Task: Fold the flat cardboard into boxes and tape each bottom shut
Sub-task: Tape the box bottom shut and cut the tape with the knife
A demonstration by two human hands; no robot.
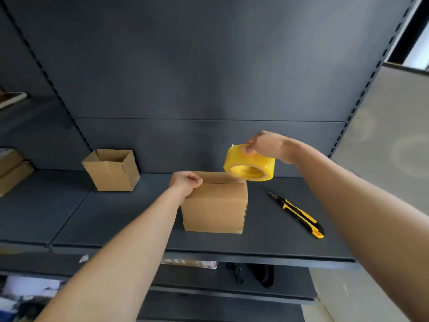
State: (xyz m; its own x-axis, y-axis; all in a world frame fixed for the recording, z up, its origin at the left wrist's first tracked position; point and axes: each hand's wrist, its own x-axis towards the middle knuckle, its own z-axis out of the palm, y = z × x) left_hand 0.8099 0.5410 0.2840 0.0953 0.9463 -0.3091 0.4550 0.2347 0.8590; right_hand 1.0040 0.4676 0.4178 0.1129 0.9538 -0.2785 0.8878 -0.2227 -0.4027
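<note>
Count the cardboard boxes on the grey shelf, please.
2 plainly: a closed box under the left hand, near the front, and an open-topped box behind it to the left. Cardboard at the far left edge is cut off and may be more boxes.

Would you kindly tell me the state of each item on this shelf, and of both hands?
front box: upper flaps folded closed.
rear box: upright, top flaps open.
tape roll: held in the air over the front box.
utility knife: lying on the shelf, blade out, untouched.
left hand: fingers curled, rests on the front box.
right hand: grips the tape roll.
</note>
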